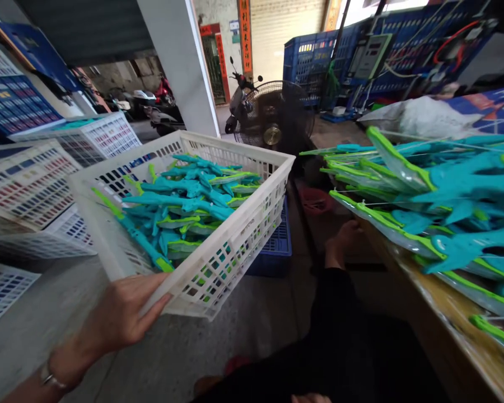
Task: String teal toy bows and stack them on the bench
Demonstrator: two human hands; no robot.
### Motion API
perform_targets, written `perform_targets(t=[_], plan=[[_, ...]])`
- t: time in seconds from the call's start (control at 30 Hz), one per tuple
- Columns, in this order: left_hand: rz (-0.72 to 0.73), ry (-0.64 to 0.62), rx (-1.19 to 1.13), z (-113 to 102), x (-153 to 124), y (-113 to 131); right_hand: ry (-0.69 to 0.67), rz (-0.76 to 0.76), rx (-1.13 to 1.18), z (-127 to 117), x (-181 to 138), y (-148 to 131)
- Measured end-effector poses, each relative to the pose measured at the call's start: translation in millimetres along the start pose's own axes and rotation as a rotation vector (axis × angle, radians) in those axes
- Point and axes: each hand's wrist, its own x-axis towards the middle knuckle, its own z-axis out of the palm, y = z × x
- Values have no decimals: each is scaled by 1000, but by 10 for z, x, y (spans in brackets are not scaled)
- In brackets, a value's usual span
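Observation:
My left hand (117, 313) grips the near corner of a white plastic basket (239, 235), thumb on the rim and fingers under it. The basket is tilted and lifted off the floor. It is full of teal and lime-green plastic toy pieces (185, 201). More of the same teal and green pieces (437, 196), in clear bags, lie piled on the wooden table (453, 313) at the right. A sliver of skin at the bottom edge (311, 398) may be my right hand; its fingers do not show. My black-trousered leg (344, 336) stretches out to a bare foot (340, 240) by the table.
Stacked white baskets (29, 184) stand at the left. A blue crate (277, 246) sits on the floor behind the held basket. Further back are a black floor fan (273, 120), a white pillar (180, 61), scooters and stacked blue crates (311, 61).

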Motion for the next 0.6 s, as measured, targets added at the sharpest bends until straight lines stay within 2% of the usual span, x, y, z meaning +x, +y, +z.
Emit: perform_targets(t=[0.1,0.17,0.23,0.3,0.37,0.47,0.53,0.6], plan=[[-72,-11,-3,24,67,97,64,-8,61,186,662,488],[-99,-23,25,92,188,216,99,-28,101,333,994,712],[-127,-32,83,195,358,369,122,-53,128,442,1194,809],[-166,-51,140,311,543,546,129,-78,139,492,1254,777],[-208,-98,168,417,715,719,117,-95,134,495,1177,631],[-242,-179,133,501,935,832,61,-111,101,450,823,264],[-209,-247,0,474,1085,719,11,-117,68,384,443,-10],[-181,-246,-196,370,1269,457,-38,-113,21,284,-23,-263]])
